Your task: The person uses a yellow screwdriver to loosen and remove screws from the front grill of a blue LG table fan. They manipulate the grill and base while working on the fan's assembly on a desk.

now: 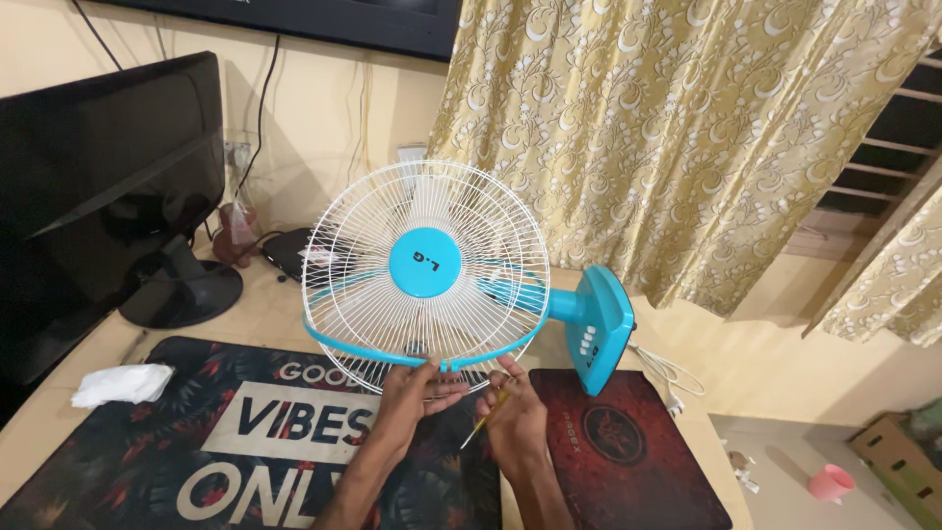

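Note:
A turquoise table fan (426, 265) lies tipped on the desk, its white wire grille facing me and its square base (601, 329) standing up at the right. My left hand (410, 391) presses its fingers against the bottom rim of the grille (339, 345). My right hand (513, 412) is closed around a thin yellow-handled screwdriver (484, 416) just below that same rim, tip pointing down-left.
A black monitor (98, 186) stands at the left on its round foot. A crumpled white tissue (123, 384) lies on the large printed desk mat (245, 442). A dark red mouse pad (628, 447) is at right; a pink cup (831, 482) sits on the floor.

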